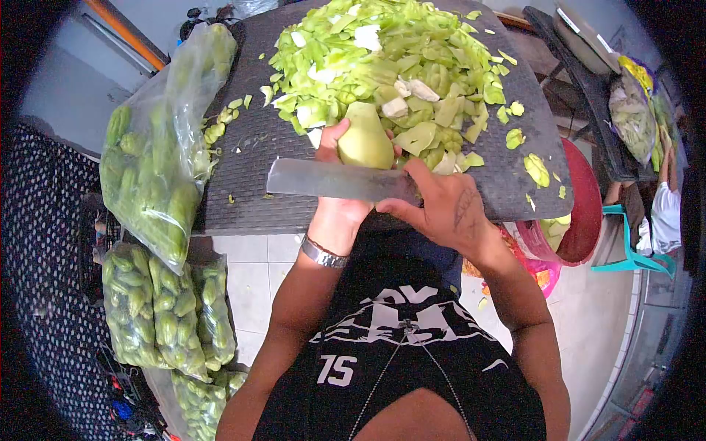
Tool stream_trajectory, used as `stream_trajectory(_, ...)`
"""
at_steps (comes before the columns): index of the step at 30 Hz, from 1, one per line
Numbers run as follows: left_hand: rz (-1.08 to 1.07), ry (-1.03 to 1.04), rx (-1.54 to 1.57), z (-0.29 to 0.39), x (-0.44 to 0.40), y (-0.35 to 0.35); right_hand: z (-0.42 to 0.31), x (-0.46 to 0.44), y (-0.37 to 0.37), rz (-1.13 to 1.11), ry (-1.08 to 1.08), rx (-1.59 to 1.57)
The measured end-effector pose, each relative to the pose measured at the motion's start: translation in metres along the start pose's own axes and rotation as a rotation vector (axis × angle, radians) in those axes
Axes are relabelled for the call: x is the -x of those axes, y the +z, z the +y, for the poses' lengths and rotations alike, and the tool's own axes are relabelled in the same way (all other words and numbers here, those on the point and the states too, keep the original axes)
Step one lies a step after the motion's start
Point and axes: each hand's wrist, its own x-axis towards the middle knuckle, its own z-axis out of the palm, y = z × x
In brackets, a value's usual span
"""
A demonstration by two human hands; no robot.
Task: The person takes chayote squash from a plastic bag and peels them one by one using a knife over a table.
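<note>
L hand (348,184) has its grip closed round the peeled pale-green veg (366,140) at the table's (243,165) near edge, R hand (441,206) grips the knife (331,180) handle, blade pointing L across L palm, w/ peel pile (397,66) just beyond.

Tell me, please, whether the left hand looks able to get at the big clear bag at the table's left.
Probably not as things stand: the left hand is holding the pale green vegetable, and the knife crosses over it, its blade pointing toward the bag.
</note>
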Motion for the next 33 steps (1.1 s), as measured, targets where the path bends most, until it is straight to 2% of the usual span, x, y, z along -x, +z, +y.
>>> stream_trajectory(4,0.122,0.072,-0.085,-0.004,0.001,0.002,0.025,-0.007,0.003,-0.022,0.13,0.008)
stream_trajectory(7,-0.07,-0.033,-0.143,0.001,0.019,0.01,0.078,-0.021,-0.005,-0.05,0.363,-0.239)
stream_trajectory(8,-0.087,-0.037,-0.135,0.004,0.019,0.01,0.079,-0.022,-0.006,-0.078,0.381,-0.317)
stream_trajectory(10,0.011,0.036,-0.125,0.003,0.012,0.013,0.073,-0.016,-0.014,-0.14,0.424,-0.472)
stream_trajectory(14,0.105,0.057,-0.097,-0.008,-0.002,0.007,0.026,-0.004,-0.014,-0.13,0.188,-0.254)
stream_trajectory(16,-0.006,-0.02,-0.025,-0.009,0.0,0.002,0.009,0.003,-0.012,-0.107,0.068,-0.142)
stream_trajectory(17,-0.07,-0.021,-0.035,-0.009,-0.001,-0.004,0.008,0.004,-0.012,-0.107,0.061,-0.128)
stream_trajectory(22,0.015,0.007,-0.036,-0.012,0.007,0.006,0.019,0.0,-0.007,-0.023,-0.052,-0.062)
stream_trajectory(25,0.128,0.034,0.049,-0.015,0.009,0.008,0.032,-0.007,-0.015,-0.136,0.033,-0.017)
stream_trajectory(26,0.175,0.041,0.092,-0.015,0.01,0.007,0.041,-0.01,-0.015,-0.104,0.102,-0.024)
stream_trajectory(28,-0.023,-0.028,-0.034,-0.012,0.024,0.006,0.069,-0.014,-0.008,-0.036,0.243,-0.038)
stream_trajectory(30,-0.244,-0.114,-0.058,-0.006,0.031,-0.001,0.14,-0.016,0.009,0.086,-0.02,-0.03)
stream_trajectory(32,-0.071,-0.039,-0.022,-0.008,0.03,0.008,0.151,-0.02,0.001,-0.032,0.194,-0.243)
stream_trajectory(33,0.014,0.0,-0.002,-0.009,0.028,0.012,0.132,-0.025,-0.023,-0.212,0.543,-0.456)
